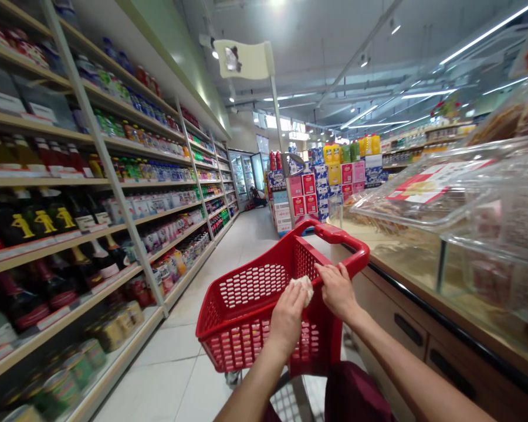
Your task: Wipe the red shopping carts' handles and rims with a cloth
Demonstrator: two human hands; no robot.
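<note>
A red plastic shopping cart (242, 349) with perforated basket walls stands right in front of me. My left hand (287, 319) presses a crumpled white cloth (305, 286) against the basket's near rim, its fingers closed over it. Just to the right, my right hand (334, 290) grips the cart's rim close to the handle (341, 237), fingers curled over the edge. The cloth is partly hidden under the left fingers.
Shelves (158, 258) of bottles and cans line the left side. On the right stands a wooden counter (387, 293) with clear plastic food containers (422, 193). Stacked drink boxes (305, 193) are ahead, and a crouching person (258, 197) is farther down the tiled aisle (242, 234).
</note>
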